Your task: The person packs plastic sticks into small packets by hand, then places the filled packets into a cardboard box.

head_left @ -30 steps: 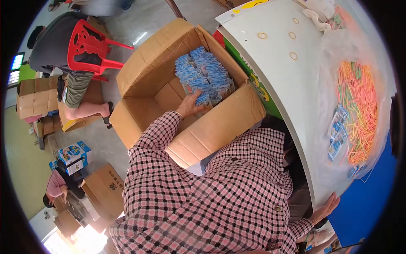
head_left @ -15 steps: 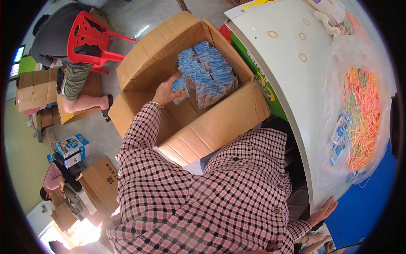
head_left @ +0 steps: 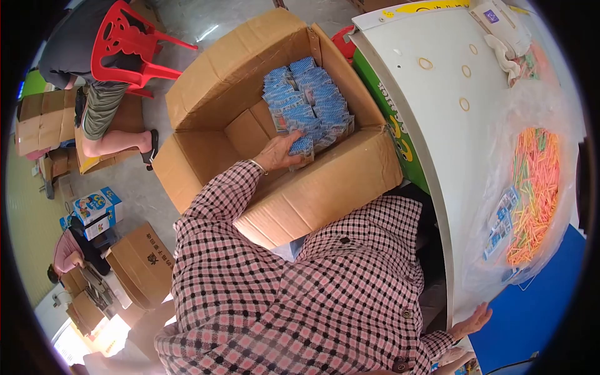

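Inside an open cardboard box (head_left: 312, 206), my left hand (head_left: 279, 153) grips a small blue-topped clear packet (head_left: 302, 147) at the near end of the pile. Several rows of similar blue packets (head_left: 306, 94) stand stacked against the far right side of the box. What is inside the packets is too small to make out. My right hand (head_left: 473, 322) lies at the near edge of the white table (head_left: 431, 125), fingers stretched out and holding nothing.
A clear plastic bag (head_left: 487, 206) of pink, orange and green sticks (head_left: 537, 194) lies on the table, with blue printed packets (head_left: 502, 222) beside them. Rubber bands (head_left: 464, 104) are near the far end. On the left are a red chair (head_left: 122, 50), a seated person (head_left: 69, 44) and cartons (head_left: 140, 265).
My left hand has moved right and slightly down with the packet, from beside the pile to its near end. My right hand stays at the table edge. The view has shifted slightly.
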A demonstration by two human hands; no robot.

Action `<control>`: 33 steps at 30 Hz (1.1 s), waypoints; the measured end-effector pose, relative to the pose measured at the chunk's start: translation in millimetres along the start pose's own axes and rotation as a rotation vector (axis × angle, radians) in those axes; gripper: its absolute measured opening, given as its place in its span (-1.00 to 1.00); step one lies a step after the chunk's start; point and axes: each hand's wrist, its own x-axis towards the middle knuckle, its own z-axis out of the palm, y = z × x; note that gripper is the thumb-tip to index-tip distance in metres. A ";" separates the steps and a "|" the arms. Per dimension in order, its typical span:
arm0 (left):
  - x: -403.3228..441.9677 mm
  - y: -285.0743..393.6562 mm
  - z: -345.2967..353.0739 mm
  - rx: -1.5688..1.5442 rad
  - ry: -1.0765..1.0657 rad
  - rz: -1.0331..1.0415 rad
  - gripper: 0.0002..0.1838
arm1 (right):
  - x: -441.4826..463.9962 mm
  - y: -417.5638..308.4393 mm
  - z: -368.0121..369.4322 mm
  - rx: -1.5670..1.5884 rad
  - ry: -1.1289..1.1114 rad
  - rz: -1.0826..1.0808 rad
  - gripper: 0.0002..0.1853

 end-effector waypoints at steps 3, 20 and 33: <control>-14.2 10.0 -21.2 0.014 0.069 -0.051 -0.40 | -10.0 -77.8 28.7 -0.176 0.419 -0.170 -0.55; -51.9 26.3 -103.7 0.148 0.604 -0.274 -0.53 | -218.5 -336.5 459.3 -0.117 -1.431 -1.494 -0.63; -54.1 24.1 -114.3 0.051 0.640 -0.313 -0.54 | -252.6 -296.1 600.9 -0.417 -1.333 -1.717 -0.52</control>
